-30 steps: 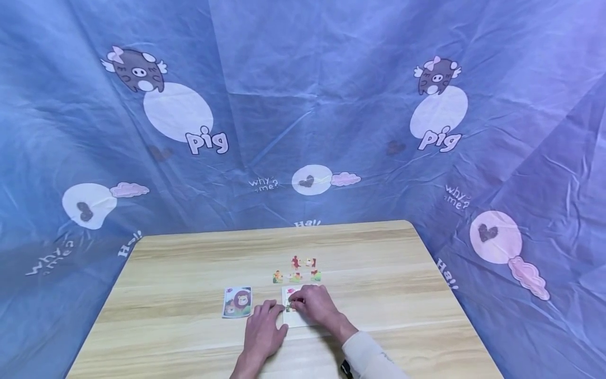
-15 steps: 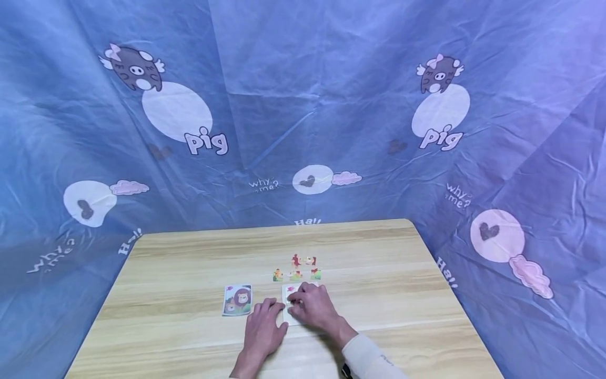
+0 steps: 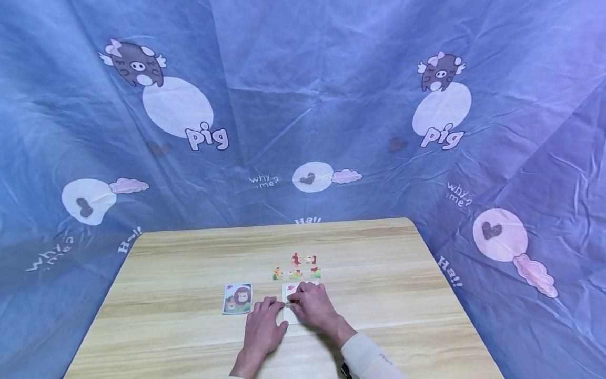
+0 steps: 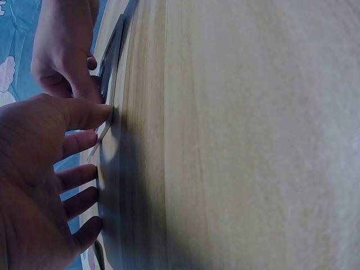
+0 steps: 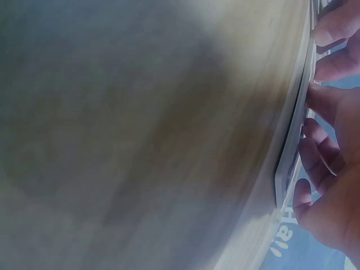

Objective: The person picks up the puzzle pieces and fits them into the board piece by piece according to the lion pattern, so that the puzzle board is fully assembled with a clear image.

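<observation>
Puzzle board (image 3: 290,317) lies on the counter (image 3: 180,337), under my right hand (image 3: 316,306). Step in hand, as I judge it: seating a piece. Right fingers are narrow, thumb and index closed on a dark-red piece (image 3: 295,301) over the board's left half; can't tell if it's seated. Fingers of my left hand (image 3: 262,327) are loosely spread, touching the board's left edge, probably steadying. Five loose pieces (image 3: 295,275) sit beyond the board, picture card (image 3: 243,299) left of it. Next move calls for aligning tabs, then pressing down without shifting the board.
</observation>
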The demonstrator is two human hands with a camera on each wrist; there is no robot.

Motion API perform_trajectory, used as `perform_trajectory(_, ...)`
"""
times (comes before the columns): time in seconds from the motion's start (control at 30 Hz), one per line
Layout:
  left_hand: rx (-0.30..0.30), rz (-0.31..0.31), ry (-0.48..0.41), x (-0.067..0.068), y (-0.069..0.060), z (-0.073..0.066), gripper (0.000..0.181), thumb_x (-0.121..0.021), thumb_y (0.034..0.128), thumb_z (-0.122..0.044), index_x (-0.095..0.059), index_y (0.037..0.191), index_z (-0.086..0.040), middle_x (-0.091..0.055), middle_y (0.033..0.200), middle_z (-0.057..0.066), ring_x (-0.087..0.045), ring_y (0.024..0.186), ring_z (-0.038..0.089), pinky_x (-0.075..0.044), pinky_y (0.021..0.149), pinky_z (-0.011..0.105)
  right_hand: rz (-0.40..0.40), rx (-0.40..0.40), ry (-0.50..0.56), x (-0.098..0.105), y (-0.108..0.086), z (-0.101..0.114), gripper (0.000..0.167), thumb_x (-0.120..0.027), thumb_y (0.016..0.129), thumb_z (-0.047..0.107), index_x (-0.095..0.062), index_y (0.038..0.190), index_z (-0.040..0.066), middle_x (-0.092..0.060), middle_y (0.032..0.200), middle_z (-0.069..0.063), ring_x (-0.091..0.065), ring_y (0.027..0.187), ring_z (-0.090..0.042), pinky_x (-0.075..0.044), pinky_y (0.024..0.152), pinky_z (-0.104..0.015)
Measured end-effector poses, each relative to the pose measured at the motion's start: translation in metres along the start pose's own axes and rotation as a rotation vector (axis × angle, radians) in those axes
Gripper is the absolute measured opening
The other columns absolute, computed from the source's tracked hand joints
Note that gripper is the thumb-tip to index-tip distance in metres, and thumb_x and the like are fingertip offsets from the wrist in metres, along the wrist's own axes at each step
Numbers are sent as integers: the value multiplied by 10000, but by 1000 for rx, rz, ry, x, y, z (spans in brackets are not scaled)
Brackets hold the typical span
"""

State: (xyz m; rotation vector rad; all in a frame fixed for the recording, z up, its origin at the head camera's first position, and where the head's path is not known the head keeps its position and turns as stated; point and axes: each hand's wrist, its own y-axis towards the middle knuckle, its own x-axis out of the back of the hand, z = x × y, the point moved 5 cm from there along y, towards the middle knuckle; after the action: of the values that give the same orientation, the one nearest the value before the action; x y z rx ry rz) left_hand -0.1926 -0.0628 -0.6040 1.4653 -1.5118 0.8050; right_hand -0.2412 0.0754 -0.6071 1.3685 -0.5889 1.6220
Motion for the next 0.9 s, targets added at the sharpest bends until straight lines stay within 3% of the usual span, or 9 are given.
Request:
perform_trajectory(0.23, 16, 26, -11, 0, 1, 0, 398, -715, 767, -327, -673, 1138, -191, -579, 1264, 54, -536, 1080, 271, -470, 823, 474, -47, 31, -2, 5, 4, -1, 103, -725, 813, 339, -758, 909, 321, -691, 860, 144, -581, 776, -51, -335, 695, -226)
perform_trajectory(0.5, 27, 41, -6, -2, 1, 0, 407, -720, 768, -332, -670, 1148, -195, -577, 1275, 57, -535, 1087, 268, -470, 836, 482, -19, 38, 21, 8, 8, -6, 117, -679, 858, 338, -746, 942, 292, -685, 882, 129, -608, 827, -70, -489, 794, -326)
perform_trajectory(0.73, 32, 35, -12, -2, 0, 0, 380, -713, 759, -314, -683, 1119, -196, -589, 1249, 53, -538, 1077, 266, -467, 819, 475, -52, -59, 137, 18, 21, -23, 226, -666, 888, 314, -708, 1088, 216, -662, 935, 47, -600, 862, -115, -524, 789, -313)
perform_trajectory(0.9, 39, 49, -16, -2, 1, -1, 382, -716, 757, -304, -684, 1121, -193, -588, 1243, 54, -536, 1074, 267, -468, 815, 477, -62, -154, 183, 26, 29, -37, 261, -662, 888, 292, -682, 1133, 204, -643, 1039, 11, -592, 959, -170, -513, 847, -369)
